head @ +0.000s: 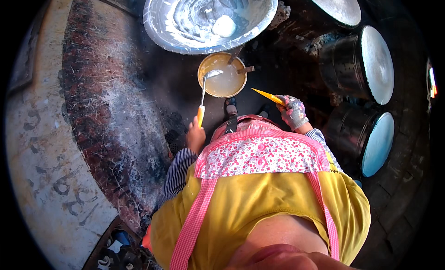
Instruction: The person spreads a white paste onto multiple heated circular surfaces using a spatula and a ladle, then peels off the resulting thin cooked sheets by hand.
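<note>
My bare left hand [196, 137] grips the yellow handle of a metal ladle [202, 90]. The ladle's bowl hangs over or dips into a yellowish bucket [201, 77] of cloudy liquid; I cannot tell which. Two flat strips [246, 70] stick out over the bucket's rim. In my right hand [292, 111], which wears a grey patterned glove, is a yellow pointed tool [267, 95] with its tip towards the bucket. Beyond the bucket stands a large metal basin [156, 30], smeared with white paste and holding a round white lump [224, 26].
Several dark drums with pale round tops [377, 65] line the right side. A stained, soot-marked slab [100, 96] curves along the left, beside a pale surface [52, 158] with dark marks. Scraps [116, 245] lie at lower left. My feet [231, 104] are just below the bucket.
</note>
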{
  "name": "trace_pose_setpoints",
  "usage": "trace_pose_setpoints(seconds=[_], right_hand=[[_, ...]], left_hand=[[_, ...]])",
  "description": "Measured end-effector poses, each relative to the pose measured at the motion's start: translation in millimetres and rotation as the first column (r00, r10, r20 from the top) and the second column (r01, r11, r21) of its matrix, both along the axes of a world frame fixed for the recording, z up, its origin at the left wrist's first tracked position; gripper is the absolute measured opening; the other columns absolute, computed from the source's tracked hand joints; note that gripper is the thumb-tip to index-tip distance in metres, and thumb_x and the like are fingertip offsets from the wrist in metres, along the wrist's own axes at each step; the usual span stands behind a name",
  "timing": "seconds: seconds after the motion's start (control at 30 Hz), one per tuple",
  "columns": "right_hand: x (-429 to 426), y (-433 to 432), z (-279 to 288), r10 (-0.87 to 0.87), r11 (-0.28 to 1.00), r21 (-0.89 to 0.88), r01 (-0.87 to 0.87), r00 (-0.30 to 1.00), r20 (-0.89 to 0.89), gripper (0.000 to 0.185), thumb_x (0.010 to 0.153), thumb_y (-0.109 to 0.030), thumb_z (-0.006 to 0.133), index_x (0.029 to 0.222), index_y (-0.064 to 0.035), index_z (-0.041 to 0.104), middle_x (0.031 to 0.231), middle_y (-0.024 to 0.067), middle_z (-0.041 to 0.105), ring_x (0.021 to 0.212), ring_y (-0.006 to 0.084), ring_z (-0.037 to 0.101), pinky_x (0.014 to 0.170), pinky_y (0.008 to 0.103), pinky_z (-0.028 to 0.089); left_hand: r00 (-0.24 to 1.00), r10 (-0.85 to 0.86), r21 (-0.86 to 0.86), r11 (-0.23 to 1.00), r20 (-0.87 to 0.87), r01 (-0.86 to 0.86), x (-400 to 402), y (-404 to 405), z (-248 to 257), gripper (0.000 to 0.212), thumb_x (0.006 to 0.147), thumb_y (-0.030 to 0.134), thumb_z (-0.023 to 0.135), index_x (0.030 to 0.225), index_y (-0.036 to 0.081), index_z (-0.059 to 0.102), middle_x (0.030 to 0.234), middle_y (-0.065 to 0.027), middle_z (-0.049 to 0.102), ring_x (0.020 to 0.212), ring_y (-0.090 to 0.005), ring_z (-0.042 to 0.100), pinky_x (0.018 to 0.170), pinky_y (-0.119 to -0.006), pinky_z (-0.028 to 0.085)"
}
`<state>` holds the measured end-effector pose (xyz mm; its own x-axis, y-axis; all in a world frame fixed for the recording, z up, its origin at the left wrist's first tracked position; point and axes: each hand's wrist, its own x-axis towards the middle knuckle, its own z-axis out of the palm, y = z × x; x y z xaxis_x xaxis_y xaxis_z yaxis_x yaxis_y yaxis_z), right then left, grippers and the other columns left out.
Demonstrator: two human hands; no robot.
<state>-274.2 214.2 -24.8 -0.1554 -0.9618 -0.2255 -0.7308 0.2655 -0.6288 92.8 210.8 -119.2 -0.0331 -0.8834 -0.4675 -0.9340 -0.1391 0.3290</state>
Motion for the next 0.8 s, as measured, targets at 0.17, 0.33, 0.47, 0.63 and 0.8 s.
trace_pose_setpoints(seconds=[0.17,0.33,0.47,0.63,0.8], right_hand=[[8,-1,-3,0.012,0.993,0.115,-0.014,1.0,0.023,0.028,0.079,0.003,0.063,0.104,-0.0081,0.068,0.087,0.0092,0.065,0.072,0.0224,0.062,0.064,0.0263,0.052],[5,11,-14,-0.093,0.991,0.111,0.077,0.984,0.155,0.025,0.081,0.0,0.063,0.104,-0.0082,0.068,0.085,0.007,0.063,0.071,0.0186,0.061,0.059,0.0248,0.048],[14,2,-22,-0.637,0.763,0.459,0.456,0.652,0.412,0.027,0.08,-0.005,0.068,0.105,-0.0016,0.058,0.095,0.0087,0.065,0.082,0.0167,0.062,0.081,0.029,0.049],[17,-8,-75,-0.824,0.553,0.636,0.539,0.244,0.511,0.028,0.08,-0.005,0.067,0.105,-0.0003,0.057,0.094,0.0091,0.065,0.084,0.0185,0.062,0.082,0.0307,0.048],[48,-53,-131,-0.354,0.793,0.548,0.266,0.933,0.058,0.027,0.08,-0.01,0.064,0.106,-0.0025,0.059,0.098,0.014,0.064,0.093,0.0266,0.063,0.082,0.0329,0.048]], left_hand=[[0.964,0.23,0.258,0.947,-0.134,-0.19,-28,-21,-107,0.054,0.079,0.015,0.054,0.129,0.001,0.04,0.115,-0.028,0.055,0.102,-0.0418,0.057,0.088,-0.045,0.046],[0.982,0.19,0.407,0.897,-0.007,-0.171,-52,-52,-182,0.039,0.078,0.014,0.054,0.113,-0.001,0.052,0.105,-0.0274,0.06,0.101,-0.0384,0.059,0.085,-0.044,0.047],[0.78,0.589,0.804,0.558,-0.211,-0.204,-56,-92,-189,0.022,0.082,0.011,0.053,0.1,-0.001,0.051,0.078,-0.0109,0.055,0.062,-0.024,0.058,0.046,-0.039,0.048],[0.606,0.787,0.901,0.34,-0.115,-0.271,-62,-129,-163,0.029,0.087,0.013,0.047,0.113,0.001,0.043,0.071,-0.0106,0.056,0.056,-0.0211,0.056,0.046,-0.035,0.048],[0.437,0.896,0.948,0.207,-0.084,-0.241,-52,-128,-166,0.035,0.088,0.014,0.046,0.12,0.001,0.039,0.079,-0.0139,0.058,0.063,-0.0233,0.058,0.05,-0.036,0.049]])
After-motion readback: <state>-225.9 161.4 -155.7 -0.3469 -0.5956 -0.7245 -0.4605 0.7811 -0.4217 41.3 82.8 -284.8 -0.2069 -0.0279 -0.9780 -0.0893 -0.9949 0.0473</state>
